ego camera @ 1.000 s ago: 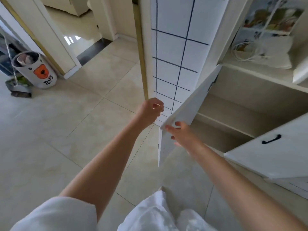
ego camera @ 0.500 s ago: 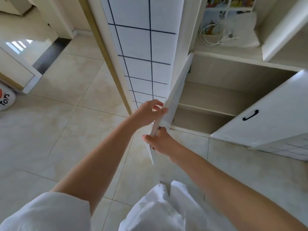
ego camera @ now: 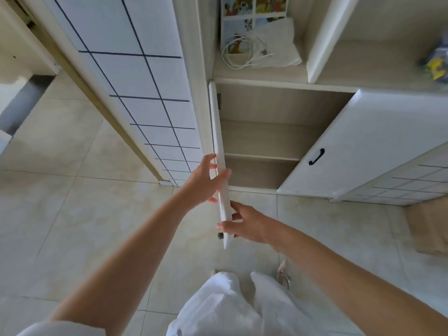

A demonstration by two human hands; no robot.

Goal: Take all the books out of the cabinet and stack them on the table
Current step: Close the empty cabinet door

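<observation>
Head view: left hand (ego camera: 202, 181) and right hand (ego camera: 247, 225), fingers loosely curled, grip edge-on white cabinet door (ego camera: 219, 154) at centre frame. Pale wood cabinet shelves (ego camera: 263, 139) behind; no books visible there. Beige tiled floor (ego camera: 72, 214).

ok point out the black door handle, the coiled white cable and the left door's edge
black curved metal door handle (ego camera: 316, 156), head view, middle of its bar
coiled white cable (ego camera: 238, 53), head view, on the loop
white left cabinet door (ego camera: 219, 151), head view, its front edge
</observation>
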